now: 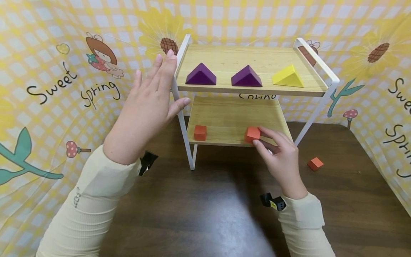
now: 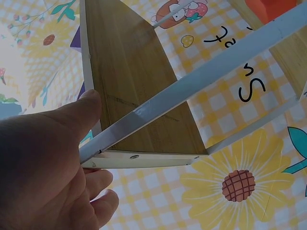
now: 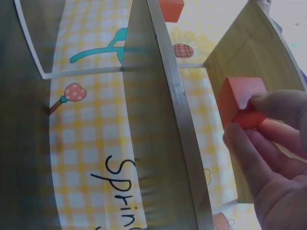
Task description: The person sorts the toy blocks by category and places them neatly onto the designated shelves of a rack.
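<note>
My right hand (image 1: 282,157) pinches an orange cube (image 1: 252,134) between thumb and fingers, near the front edge of the lower shelf (image 1: 237,114). In the right wrist view the held cube (image 3: 240,100) overlaps the underside of the upper shelf. A second orange cube (image 1: 200,132) sits at the left end of the lower shelf. My left hand (image 1: 144,96) is raised beside the white frame post (image 1: 181,121) on the left, its fingers stretched out. In the left wrist view, the left thumb lies right at the upper shelf's corner.
Two purple triangular blocks (image 1: 201,75) (image 1: 247,76) and a yellow one (image 1: 288,76) stand on the upper shelf (image 1: 237,57). Another orange cube (image 1: 315,164) lies on the dark table (image 1: 205,214), right of the rack. Patterned cloth (image 1: 64,117) surrounds the table.
</note>
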A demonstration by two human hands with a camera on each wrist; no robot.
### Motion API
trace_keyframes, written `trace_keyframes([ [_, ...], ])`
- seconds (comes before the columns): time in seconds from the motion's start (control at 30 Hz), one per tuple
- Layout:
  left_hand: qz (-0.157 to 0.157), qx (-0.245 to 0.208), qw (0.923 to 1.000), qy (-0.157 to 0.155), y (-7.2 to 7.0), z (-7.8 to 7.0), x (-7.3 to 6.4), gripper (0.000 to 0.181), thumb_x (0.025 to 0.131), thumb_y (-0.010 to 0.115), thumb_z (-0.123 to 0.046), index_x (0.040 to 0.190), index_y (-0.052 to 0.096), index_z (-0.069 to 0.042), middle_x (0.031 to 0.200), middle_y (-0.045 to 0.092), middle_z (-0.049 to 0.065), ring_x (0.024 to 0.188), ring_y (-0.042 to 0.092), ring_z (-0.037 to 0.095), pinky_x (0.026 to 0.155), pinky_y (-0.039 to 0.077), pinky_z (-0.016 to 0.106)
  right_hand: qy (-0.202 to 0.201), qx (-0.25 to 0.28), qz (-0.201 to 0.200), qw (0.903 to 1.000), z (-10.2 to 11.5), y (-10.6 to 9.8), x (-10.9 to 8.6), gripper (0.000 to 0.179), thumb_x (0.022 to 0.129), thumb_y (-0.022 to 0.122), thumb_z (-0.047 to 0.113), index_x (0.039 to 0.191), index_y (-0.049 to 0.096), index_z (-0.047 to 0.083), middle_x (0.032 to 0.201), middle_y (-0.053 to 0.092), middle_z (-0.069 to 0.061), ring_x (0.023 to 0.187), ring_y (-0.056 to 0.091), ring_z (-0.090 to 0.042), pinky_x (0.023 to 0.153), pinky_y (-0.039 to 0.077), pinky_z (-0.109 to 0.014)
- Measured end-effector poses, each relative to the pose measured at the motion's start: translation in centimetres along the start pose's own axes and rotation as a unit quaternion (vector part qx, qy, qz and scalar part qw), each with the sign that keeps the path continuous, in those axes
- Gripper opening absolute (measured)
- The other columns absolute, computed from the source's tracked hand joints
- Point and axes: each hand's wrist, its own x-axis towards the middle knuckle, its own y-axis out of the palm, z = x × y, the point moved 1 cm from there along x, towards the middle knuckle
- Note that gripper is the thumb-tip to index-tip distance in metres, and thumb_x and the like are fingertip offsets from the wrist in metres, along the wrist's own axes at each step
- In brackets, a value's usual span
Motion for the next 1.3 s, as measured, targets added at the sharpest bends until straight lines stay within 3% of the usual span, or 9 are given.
trace_keyframes([
  [0.23,0.001,0.0,1.0,0.0,0.1,0.0,0.0,0.083,0.105,0.053,-0.042,0.163,0.003,-0.012,0.17,0.007,0.005,0.156,0.004,0.021,0.122,0.002,0.059,0.013,0.008,0.001,0.9999,0.0,0.9,0.4,0.036,0.082,0.076,-0.015,0.117,0.07,-0.01,0.109,0.07,-0.023,0.103,0.067,-0.009,0.083,0.057,-0.021],
  [0.53,-0.002,0.0,1.0,-0.001,0.1,0.0,0.0,0.083,0.105,0.053,-0.042,0.163,0.003,-0.012,0.17,0.008,0.005,0.156,0.004,0.021,0.123,0.003,0.058,0.027,-0.009,0.016,0.9995,0.1,2.1,0.9,0.037,0.082,0.077,-0.012,0.118,0.07,-0.009,0.111,0.071,-0.022,0.103,0.07,-0.031,0.082,0.057,-0.02],
  [0.93,0.0,0.001,1.0,-0.003,0.1,0.1,0.0,0.084,0.104,0.054,-0.043,0.163,0.003,-0.012,0.17,0.007,0.005,0.156,0.004,0.021,0.123,0.002,0.057,0.057,-0.018,0.039,0.9974,0.2,3.2,1.1,0.035,0.086,0.075,-0.009,0.12,0.069,-0.009,0.113,0.07,-0.023,0.104,0.07,-0.034,0.082,0.056,-0.017],
  [1.3,0.001,-0.005,1.0,-0.004,0.1,0.0,0.1,0.084,0.104,0.054,-0.042,0.164,0.001,-0.012,0.17,0.007,0.007,0.156,0.003,0.02,0.123,0.001,0.057,0.065,-0.04,0.068,0.9948,0.1,3.9,1.0,0.035,0.087,0.075,-0.007,0.122,0.068,-0.009,0.118,0.068,-0.022,0.106,0.068,-0.032,0.082,0.059,-0.031],
])
